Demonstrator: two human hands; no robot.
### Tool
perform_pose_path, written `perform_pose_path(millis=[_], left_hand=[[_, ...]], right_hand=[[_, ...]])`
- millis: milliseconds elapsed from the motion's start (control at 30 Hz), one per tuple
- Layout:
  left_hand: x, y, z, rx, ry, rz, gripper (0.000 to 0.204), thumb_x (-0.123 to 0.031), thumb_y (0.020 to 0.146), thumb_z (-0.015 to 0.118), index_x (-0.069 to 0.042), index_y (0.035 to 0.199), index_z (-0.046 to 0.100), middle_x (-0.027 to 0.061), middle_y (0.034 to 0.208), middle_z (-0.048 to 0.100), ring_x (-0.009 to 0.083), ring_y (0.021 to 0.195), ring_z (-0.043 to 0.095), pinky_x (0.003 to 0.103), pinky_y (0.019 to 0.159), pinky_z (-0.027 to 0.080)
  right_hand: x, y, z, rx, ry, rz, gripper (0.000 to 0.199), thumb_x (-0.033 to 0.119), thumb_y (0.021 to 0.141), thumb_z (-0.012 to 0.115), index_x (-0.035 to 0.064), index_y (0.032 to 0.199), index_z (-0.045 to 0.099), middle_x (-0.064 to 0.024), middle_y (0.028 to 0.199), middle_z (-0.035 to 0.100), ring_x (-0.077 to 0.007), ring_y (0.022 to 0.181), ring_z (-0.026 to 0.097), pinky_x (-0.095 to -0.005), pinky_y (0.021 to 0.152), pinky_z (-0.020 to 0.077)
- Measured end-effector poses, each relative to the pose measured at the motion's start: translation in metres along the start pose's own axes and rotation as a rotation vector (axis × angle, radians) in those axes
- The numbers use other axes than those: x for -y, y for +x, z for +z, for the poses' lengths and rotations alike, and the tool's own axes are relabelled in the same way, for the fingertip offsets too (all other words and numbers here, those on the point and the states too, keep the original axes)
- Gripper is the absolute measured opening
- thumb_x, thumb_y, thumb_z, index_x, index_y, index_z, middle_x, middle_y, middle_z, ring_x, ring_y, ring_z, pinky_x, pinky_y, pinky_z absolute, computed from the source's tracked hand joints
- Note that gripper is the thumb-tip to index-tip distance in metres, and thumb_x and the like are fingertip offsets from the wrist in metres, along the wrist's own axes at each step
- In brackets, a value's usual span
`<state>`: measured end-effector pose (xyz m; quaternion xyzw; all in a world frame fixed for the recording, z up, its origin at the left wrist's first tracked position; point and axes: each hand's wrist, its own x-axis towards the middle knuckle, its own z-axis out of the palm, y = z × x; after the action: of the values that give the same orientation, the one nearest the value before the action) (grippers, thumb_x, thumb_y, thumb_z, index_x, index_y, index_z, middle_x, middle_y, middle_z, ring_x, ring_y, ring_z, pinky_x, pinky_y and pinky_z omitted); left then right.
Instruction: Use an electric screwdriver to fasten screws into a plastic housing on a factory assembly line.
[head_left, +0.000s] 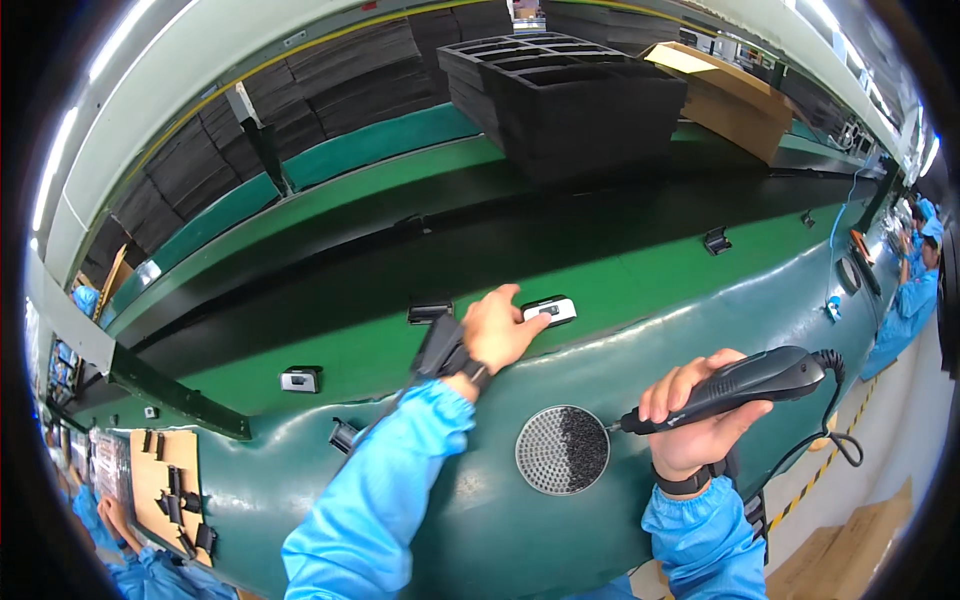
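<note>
My left hand [500, 328] reaches over the green belt, fingers apart. Its thumb lies at the near left side of a small white-and-black plastic part [556, 311], which I do not see lifted. My right hand [695, 415] is wrapped round a black corded electric screwdriver [755, 385], held sideways with its bit pointing left. That bit ends at the right rim of a round grey dish [537, 452] full of small holes. Tiny black screws [585, 450] cover the dish's right half. Just left of my left hand, a black plastic part [430, 313] sits on the belt.
Along the green belt [640, 285] lie another white-and-black part [299, 379] and a black piece [717, 241]. A black divided crate [590, 115] and a cardboard box [735, 105] stand behind. Black pieces rest on a cardboard sheet [150, 500] at left. Co-workers [915, 290] sit at both sides.
</note>
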<state>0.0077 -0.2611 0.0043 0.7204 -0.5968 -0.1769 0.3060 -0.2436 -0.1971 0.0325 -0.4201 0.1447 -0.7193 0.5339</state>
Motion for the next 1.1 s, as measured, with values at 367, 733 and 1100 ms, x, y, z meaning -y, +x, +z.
perform_pose_path(millis=[367, 733, 1100], left_hand=[[0.008, -0.145, -0.082, -0.156, 0.333, 0.488, 0.070, -0.002, 0.084, 0.077, -0.004, 0.151, 0.054, 0.0148, 0.101, 0.069, 0.0328, 0.085, 0.066, 0.045, 0.076, 0.052], [0.006, -0.248, -0.057, 0.013, 0.286, 0.560, 0.035, -0.015, 0.080, 0.076, -0.006, 0.113, 0.079, 0.0081, 0.122, 0.073, 0.0229, 0.103, 0.067, 0.039, 0.088, 0.050], [0.015, -0.261, -0.054, 0.163, 0.219, 0.365, 0.045, -0.030, 0.094, 0.069, -0.006, 0.133, 0.070, 0.0134, 0.136, 0.065, 0.0336, 0.124, 0.060, 0.051, 0.105, 0.045]], right_hand=[[0.006, -0.021, 0.003, 0.008, 0.023, 0.018, 0.087, 0.090, 0.095, 0.034, 0.0150, 0.138, 0.042, -0.0083, 0.075, 0.059, -0.0213, 0.057, 0.059, -0.0393, 0.052, 0.0539], [-0.017, -0.047, 0.030, 0.259, 0.138, 0.162, 0.083, 0.084, 0.091, 0.054, 0.0109, 0.129, 0.046, -0.0173, 0.082, 0.064, -0.0312, 0.065, 0.065, -0.0450, 0.055, 0.0561], [-0.038, -0.056, 0.029, 0.342, 0.039, 0.055, 0.077, 0.077, 0.097, 0.055, 0.0059, 0.125, 0.043, -0.0189, 0.083, 0.063, -0.0293, 0.061, 0.063, -0.0439, 0.052, 0.0556]])
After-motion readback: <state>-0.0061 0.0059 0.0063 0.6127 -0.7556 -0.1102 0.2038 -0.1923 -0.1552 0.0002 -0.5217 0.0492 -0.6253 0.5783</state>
